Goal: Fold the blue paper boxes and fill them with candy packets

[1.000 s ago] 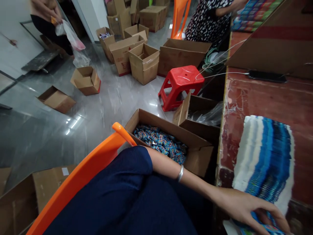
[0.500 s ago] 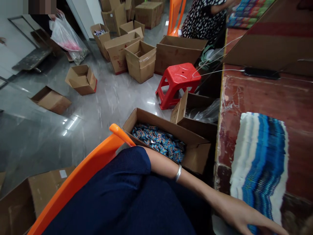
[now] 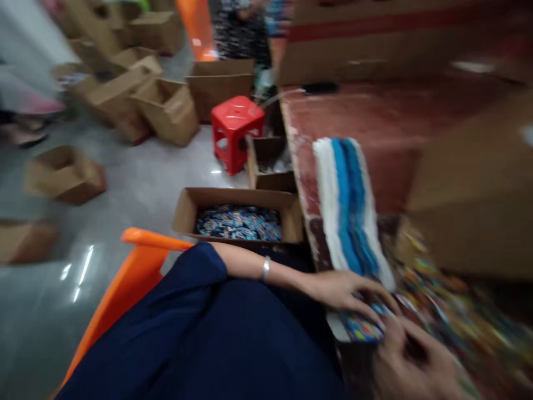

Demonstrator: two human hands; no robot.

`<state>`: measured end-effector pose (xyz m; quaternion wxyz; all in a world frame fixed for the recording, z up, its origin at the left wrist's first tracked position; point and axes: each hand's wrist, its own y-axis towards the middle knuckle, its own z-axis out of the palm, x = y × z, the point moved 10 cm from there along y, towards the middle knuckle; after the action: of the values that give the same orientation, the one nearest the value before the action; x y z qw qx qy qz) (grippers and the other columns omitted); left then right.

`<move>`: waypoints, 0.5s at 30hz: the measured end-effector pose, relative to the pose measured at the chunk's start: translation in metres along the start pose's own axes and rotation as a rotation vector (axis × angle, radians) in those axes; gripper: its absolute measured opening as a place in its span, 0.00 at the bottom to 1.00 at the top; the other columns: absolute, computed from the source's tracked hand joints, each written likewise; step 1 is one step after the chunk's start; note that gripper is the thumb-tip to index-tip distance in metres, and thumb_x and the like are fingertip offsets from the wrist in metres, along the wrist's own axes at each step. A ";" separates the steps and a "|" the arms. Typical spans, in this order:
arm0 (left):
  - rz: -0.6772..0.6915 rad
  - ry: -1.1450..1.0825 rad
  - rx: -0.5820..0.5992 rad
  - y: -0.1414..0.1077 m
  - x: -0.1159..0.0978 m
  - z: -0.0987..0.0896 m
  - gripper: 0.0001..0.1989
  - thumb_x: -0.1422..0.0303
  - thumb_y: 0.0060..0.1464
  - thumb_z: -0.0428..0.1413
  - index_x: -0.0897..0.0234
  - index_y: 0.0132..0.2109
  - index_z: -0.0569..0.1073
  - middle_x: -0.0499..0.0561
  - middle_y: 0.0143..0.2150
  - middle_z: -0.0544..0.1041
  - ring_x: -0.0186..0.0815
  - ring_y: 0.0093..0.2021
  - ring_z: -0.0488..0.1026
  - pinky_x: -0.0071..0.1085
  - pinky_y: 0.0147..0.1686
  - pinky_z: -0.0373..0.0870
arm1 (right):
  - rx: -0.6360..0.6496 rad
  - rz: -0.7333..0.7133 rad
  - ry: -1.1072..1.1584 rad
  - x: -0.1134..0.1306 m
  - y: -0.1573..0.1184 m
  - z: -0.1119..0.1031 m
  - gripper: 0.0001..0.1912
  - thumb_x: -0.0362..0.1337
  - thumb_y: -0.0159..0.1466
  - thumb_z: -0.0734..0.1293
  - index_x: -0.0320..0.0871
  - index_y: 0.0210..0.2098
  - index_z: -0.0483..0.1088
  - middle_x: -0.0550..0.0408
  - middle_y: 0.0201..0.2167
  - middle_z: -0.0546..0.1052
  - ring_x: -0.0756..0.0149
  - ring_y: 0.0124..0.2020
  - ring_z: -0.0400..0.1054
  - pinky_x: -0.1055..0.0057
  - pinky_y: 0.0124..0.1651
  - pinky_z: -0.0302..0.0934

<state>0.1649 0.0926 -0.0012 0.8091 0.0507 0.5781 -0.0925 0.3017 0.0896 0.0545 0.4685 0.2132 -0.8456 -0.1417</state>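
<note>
My left hand (image 3: 345, 290) reaches over a blue and yellow printed packet (image 3: 364, 328) at the near table edge. Its fingers are stretched and apart, with the packet showing beneath and between them. A silver bangle (image 3: 266, 268) circles that wrist. My right hand (image 3: 412, 358), smeared by motion, has curled fingers meeting at the packet's right end; what is in them is hidden. A pale flap (image 3: 338, 328) sticks out at the packet's left. Just beyond lies a long row of stacked white and blue wrappers (image 3: 350, 205).
Blue sachets (image 3: 239, 223) fill part of an open carton (image 3: 291, 216) left of the red-brown table (image 3: 391, 161). A red stool (image 3: 237, 119) and more cartons (image 3: 166, 111) stand behind. Colourful wrappers (image 3: 453, 316) and a large carton (image 3: 474, 194) occupy the right.
The view has swung right, bringing my right hand, the colourful wrappers and the large carton into sight. My left hand is now over the printed packet.
</note>
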 end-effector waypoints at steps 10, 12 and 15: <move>-0.462 0.236 0.384 -0.027 0.077 0.019 0.24 0.69 0.47 0.70 0.64 0.50 0.71 0.46 0.39 0.74 0.33 0.37 0.71 0.30 0.40 0.69 | -0.372 0.507 -0.409 -0.098 -0.114 -0.166 0.13 0.47 0.67 0.68 0.44 0.40 0.76 0.48 0.36 0.81 0.59 0.36 0.77 0.61 0.41 0.73; -0.529 0.394 0.608 -0.037 0.077 0.025 0.25 0.71 0.47 0.68 0.65 0.54 0.75 0.49 0.42 0.78 0.34 0.38 0.74 0.30 0.41 0.71 | -0.245 0.526 -0.489 -0.108 -0.138 -0.170 0.12 0.46 0.67 0.67 0.45 0.40 0.76 0.48 0.38 0.81 0.58 0.37 0.77 0.61 0.43 0.72; -0.669 0.489 0.945 -0.057 0.071 0.034 0.17 0.70 0.52 0.66 0.65 0.50 0.81 0.50 0.40 0.82 0.37 0.37 0.76 0.30 0.39 0.72 | -0.142 0.530 -0.510 -0.115 -0.159 -0.158 0.14 0.48 0.69 0.67 0.45 0.42 0.76 0.47 0.40 0.81 0.57 0.39 0.76 0.60 0.44 0.71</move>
<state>0.2072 0.0234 -0.0561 0.4708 0.2390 0.6277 -0.5721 0.5264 0.0022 -0.0175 0.2768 -0.0883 -0.9490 -0.1225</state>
